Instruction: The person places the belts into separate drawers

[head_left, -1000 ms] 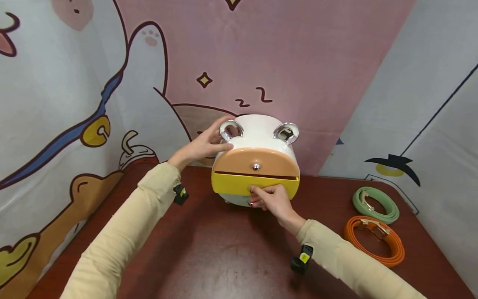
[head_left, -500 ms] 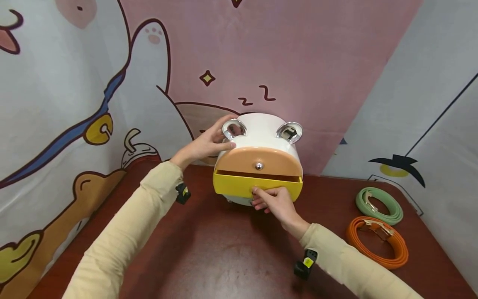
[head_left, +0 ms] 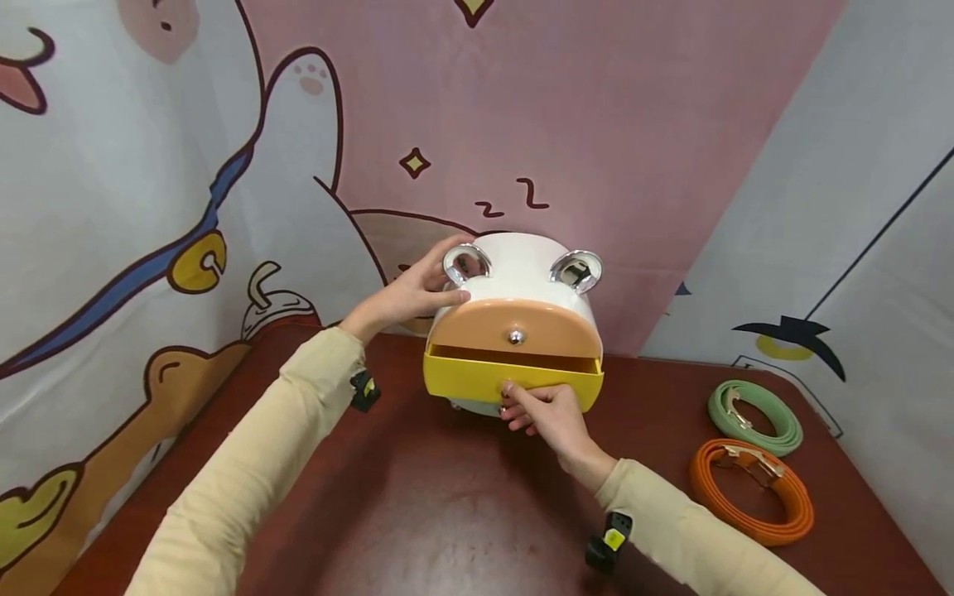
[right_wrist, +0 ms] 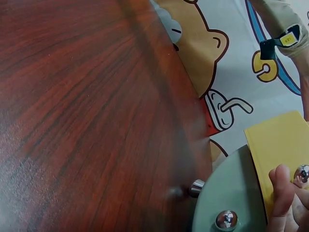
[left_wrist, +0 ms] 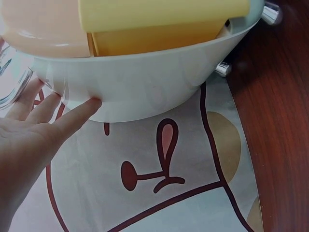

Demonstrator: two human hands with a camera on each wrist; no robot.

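A small white cabinet (head_left: 517, 261) with chrome ears stands at the back of the table, with a peach drawer (head_left: 477, 327) on top. Its middle yellow drawer (head_left: 462, 377) sticks partway out, leaving a dark gap above its front. My right hand (head_left: 557, 420) pinches that drawer's round chrome knob (right_wrist: 301, 176) between thumb and fingers. Below is a pale green drawer (right_wrist: 234, 186) with its own knob. My left hand (head_left: 408, 290) rests on the cabinet's left side by the ear, thumb toward the front. In the left wrist view its extended fingers (left_wrist: 79, 116) touch the white shell.
Two coiled belts lie at the table's right, a green belt (head_left: 784, 441) behind an orange belt (head_left: 796, 507). A printed cartoon cloth (head_left: 619, 124) hangs close behind the cabinet. The dark red wooden table (head_left: 440, 505) extends in front.
The yellow drawer has slid farther out toward me with my right hand on its knob, widening the gap above it. My left hand has stayed on the cabinet.
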